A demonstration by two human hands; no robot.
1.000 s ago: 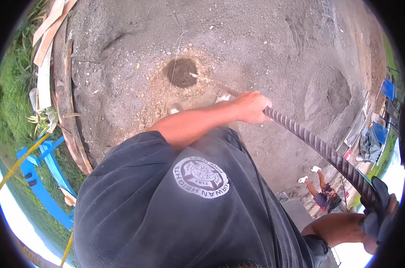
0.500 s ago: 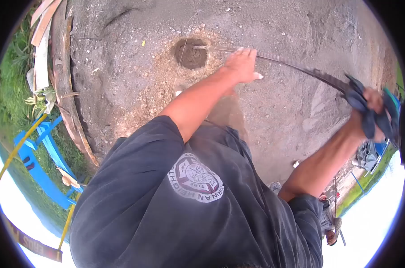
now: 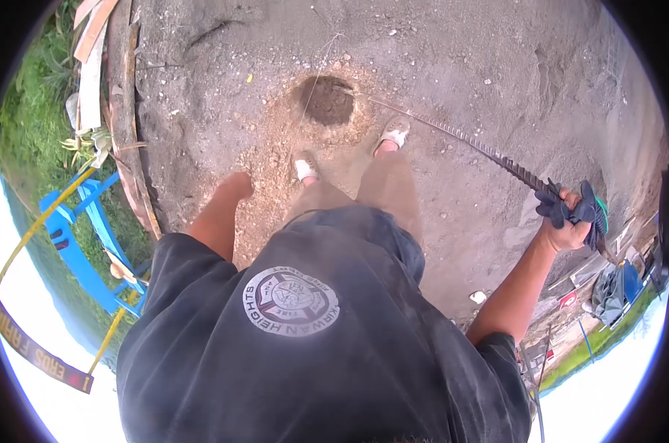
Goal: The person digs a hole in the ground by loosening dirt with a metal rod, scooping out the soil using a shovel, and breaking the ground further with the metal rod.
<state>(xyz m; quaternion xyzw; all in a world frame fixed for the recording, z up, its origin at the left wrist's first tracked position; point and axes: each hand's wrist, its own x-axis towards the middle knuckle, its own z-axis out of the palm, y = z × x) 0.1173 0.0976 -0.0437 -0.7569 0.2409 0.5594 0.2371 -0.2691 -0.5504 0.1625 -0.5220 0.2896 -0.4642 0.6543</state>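
Left hand (image 3: 238, 185) off ribbed bar (image 3: 489, 152), fingers indistinct.

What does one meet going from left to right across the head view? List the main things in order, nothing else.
Blue frame → left hand → hole in the ground → ribbed bar → right hand, gripping that bar.
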